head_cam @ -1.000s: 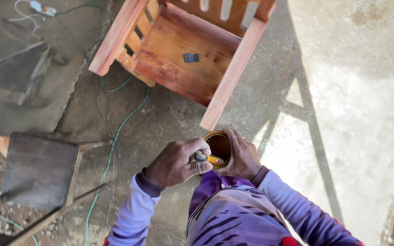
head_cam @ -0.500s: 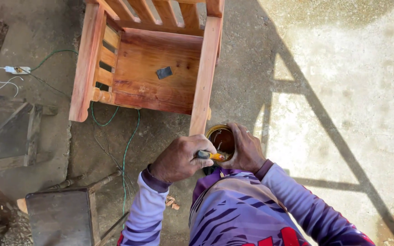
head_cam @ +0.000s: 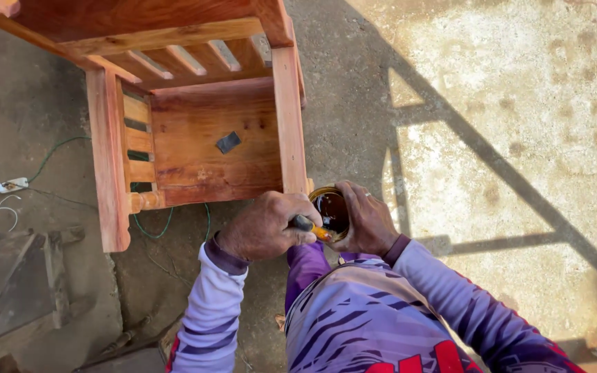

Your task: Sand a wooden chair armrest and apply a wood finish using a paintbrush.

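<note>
Head view, looking down: the left hand (head_cam: 264,226) is closed around a tool with a dark shaft and yellow-orange handle (head_cam: 310,227), its end laid at the rim of a small round can (head_cam: 330,210) of dark glossy liquid. The right hand (head_cam: 366,220) is wrapped around the far side of the can, steadying it just above the person's striped long-sleeved shirt (head_cam: 374,311). Judged from this posture, the step in hand is working the tool at the can's rim or in its contents; which of the two cannot be told. The next move calls for keeping the can level, since the liquid sits near the top. Edges: the can is just beside the front leg (head_cam: 289,117) of an unfinished reddish wooden chair frame (head_cam: 202,138), which stands on the concrete floor (head_cam: 519,138). Open room lies to the right, across sunlit concrete. To the left, a green cable (head_cam: 164,228), a white plug (head_cam: 8,186) and dark timber pieces (head_cam: 29,276) crowd the floor.
</note>
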